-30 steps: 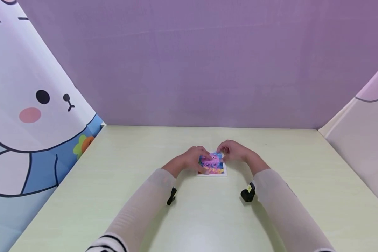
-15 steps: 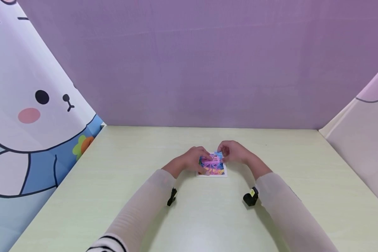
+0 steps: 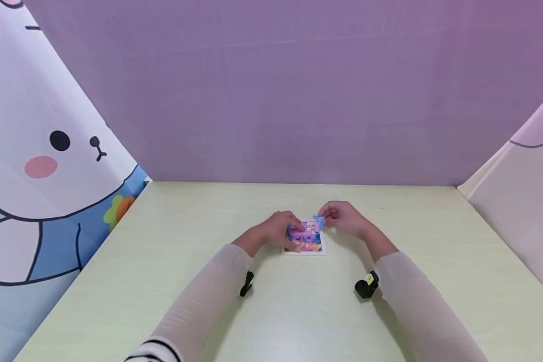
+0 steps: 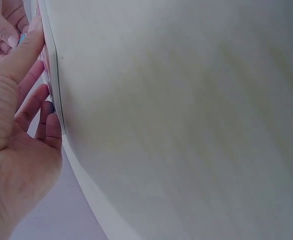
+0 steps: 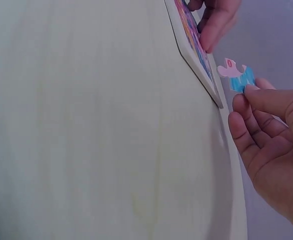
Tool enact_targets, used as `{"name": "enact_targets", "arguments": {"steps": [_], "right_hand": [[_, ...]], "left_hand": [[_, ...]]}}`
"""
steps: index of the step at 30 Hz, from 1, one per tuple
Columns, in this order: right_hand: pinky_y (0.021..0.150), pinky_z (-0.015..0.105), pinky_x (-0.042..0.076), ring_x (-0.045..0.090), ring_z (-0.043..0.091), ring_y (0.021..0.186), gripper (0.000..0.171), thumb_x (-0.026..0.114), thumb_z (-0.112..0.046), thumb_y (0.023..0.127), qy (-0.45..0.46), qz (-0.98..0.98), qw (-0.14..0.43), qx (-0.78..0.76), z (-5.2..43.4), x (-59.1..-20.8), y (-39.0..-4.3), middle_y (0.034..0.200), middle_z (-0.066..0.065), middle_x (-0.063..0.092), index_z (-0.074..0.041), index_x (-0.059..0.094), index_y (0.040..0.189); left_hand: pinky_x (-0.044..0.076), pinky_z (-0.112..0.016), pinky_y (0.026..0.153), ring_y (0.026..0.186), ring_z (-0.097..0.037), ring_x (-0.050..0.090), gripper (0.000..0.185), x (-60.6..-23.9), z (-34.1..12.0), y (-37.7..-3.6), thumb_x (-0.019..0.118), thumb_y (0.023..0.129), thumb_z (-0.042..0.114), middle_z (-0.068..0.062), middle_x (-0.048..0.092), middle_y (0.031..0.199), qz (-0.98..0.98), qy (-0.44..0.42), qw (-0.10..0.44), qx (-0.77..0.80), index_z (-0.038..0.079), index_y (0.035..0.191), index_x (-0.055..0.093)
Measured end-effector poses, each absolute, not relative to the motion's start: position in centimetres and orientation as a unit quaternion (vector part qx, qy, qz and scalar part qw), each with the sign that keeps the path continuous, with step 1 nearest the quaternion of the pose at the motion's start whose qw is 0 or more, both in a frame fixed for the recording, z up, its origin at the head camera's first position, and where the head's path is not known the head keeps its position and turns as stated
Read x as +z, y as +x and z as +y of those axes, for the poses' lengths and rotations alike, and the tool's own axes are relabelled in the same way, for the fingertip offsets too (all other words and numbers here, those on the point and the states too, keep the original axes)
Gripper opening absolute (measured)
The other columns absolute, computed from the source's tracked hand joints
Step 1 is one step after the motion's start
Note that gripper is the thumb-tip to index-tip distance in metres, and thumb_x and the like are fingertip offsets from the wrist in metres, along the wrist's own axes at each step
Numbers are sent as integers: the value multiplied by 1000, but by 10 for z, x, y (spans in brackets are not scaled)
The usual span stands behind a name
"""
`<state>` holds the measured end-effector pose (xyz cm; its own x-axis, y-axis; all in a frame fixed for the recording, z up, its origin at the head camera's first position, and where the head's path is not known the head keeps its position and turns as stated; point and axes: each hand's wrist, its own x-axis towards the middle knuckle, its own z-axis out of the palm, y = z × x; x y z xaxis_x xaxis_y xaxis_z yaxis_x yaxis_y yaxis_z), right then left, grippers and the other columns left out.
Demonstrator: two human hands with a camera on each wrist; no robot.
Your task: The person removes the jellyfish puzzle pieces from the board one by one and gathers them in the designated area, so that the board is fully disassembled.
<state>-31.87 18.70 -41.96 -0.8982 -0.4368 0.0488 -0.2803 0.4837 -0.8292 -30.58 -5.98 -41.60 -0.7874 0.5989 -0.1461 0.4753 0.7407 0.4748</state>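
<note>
A small jigsaw puzzle (image 3: 305,244) in a white frame lies flat on the table, its picture pink, blue and yellow. My left hand (image 3: 280,230) rests on the puzzle's left part, thumb near the front edge and fingers spread over the picture. My right hand (image 3: 344,217) pinches a jigsaw piece (image 5: 239,77) between thumb and fingertips, just off the puzzle's upper right corner. This piece is light blue and pink with a small red mark. The left hand hides part of the picture in the head view.
The pale table (image 3: 280,311) runs back to a purple wall panel (image 3: 298,100). A cartoon-printed sheet (image 3: 50,201) borders the left side, and a white and pink one (image 3: 525,201) the right. A black wrist device (image 3: 367,285) sits under the right sleeve.
My right hand has drawn slightly to the right, lifting the blue and pink jigsaw piece out of the puzzle's upper right corner. The left hand stays in place on the puzzle.
</note>
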Motion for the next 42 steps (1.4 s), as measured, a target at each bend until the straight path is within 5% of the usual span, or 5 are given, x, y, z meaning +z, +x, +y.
{"name": "enact_targets", "arguments": {"steps": [42], "right_hand": [[70, 28, 52, 56, 25, 85, 19, 63, 2, 92, -106, 880, 55, -459, 234, -422, -340, 100, 16, 62, 4, 65, 110]], "left_hand": [[31, -40, 111, 132, -22, 37, 54, -411, -63, -298, 83, 78, 33, 3, 50, 137, 924, 268, 152, 227, 23, 129, 65]]}}
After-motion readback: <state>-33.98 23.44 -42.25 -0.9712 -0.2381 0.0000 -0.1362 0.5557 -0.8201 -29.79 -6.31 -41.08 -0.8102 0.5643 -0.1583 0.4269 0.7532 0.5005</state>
